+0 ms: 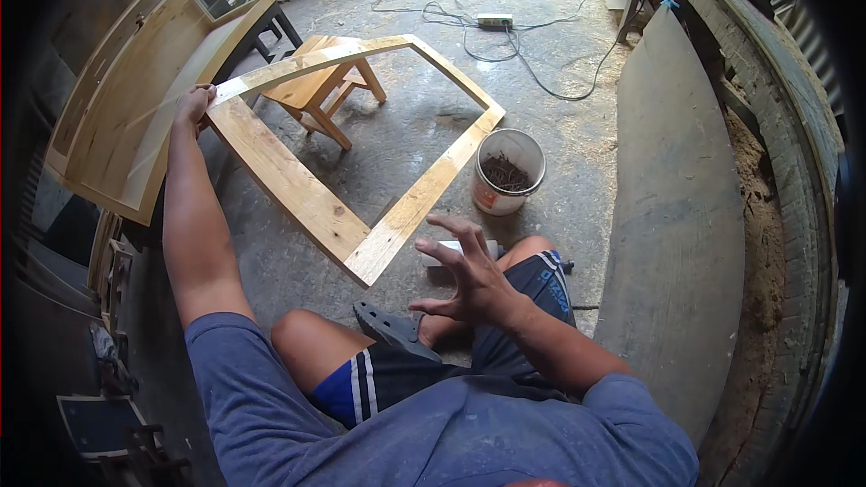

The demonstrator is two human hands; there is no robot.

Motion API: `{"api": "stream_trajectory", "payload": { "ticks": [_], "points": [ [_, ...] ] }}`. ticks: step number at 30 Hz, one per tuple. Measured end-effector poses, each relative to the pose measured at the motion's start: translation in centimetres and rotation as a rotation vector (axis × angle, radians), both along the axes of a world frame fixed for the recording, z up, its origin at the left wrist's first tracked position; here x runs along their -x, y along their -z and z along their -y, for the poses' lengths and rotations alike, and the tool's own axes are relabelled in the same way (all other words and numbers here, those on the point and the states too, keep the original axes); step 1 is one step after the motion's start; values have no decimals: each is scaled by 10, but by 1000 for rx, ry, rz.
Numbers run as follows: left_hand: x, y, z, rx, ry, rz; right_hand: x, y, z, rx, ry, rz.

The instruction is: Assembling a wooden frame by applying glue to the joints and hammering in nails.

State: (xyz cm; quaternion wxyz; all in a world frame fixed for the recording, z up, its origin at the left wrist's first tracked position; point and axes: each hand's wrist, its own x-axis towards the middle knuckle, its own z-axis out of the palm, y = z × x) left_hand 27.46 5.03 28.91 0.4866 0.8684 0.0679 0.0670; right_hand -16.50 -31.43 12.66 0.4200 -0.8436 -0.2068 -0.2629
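Note:
A rectangular wooden frame [287, 179] of pale planks hangs tilted before me, one of its sides wider than the others. At its far left corner my left hand [193, 106] is closed around the wood, arm stretched out. My right hand [469, 281] is raised over my lap with fingers spread and curved, holding nothing. It is close to the frame's near corner but apart from it. Behind the right hand, a pale boxy object [448, 252] is partly hidden on the floor.
A white bucket [498, 202] holding dark, thin pieces stands beyond my right hand. Past the frame is a wooden stool [311, 88]. A large wooden cabinet piece [126, 117] leans at left. Cables run from a power strip [494, 20]; a long grey board [672, 216] lies at right.

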Motion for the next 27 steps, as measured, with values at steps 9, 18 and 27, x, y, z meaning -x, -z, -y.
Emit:
{"api": "stream_trajectory", "payload": {
  "ticks": [9, 18, 27],
  "points": [
    [37, -6, 6, 97, 5, 63, -46, 20, -53, 225, -24, 50],
    [88, -112, 133, -341, 107, 637, -51, 59, -96, 171, 123, 167],
    [186, -201, 179, -375, 198, 687, 0, 29, -87, -45, 38, 265]
  ]
}}
